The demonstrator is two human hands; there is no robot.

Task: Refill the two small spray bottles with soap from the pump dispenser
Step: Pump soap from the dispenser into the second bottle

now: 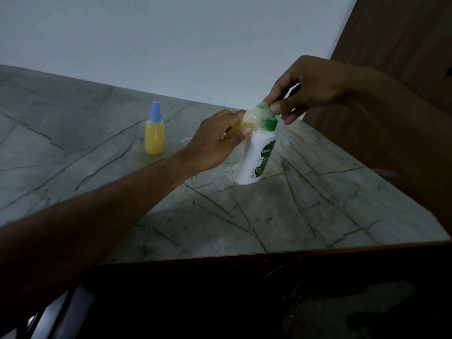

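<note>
The left hand (215, 140) grips a small clear spray bottle with yellow soap (247, 122), tipped against the pump spout. The right hand (305, 90) pinches the green pump top (265, 108) of the white soap dispenser (256, 157), standing on the grey marble worktop (318, 204). Foam has spilled at its foot. At nine o'clock, well apart, a blue-capped small bottle full of yellow soap (154, 133) looks done. One bottle is left.

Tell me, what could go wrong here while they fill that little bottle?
Foam already coats the pump head and the small bottle in the left hand, so it could slip. Suds pool at the dispenser base on the table; more may spill. Pressing with the right hand might tip it.
</note>
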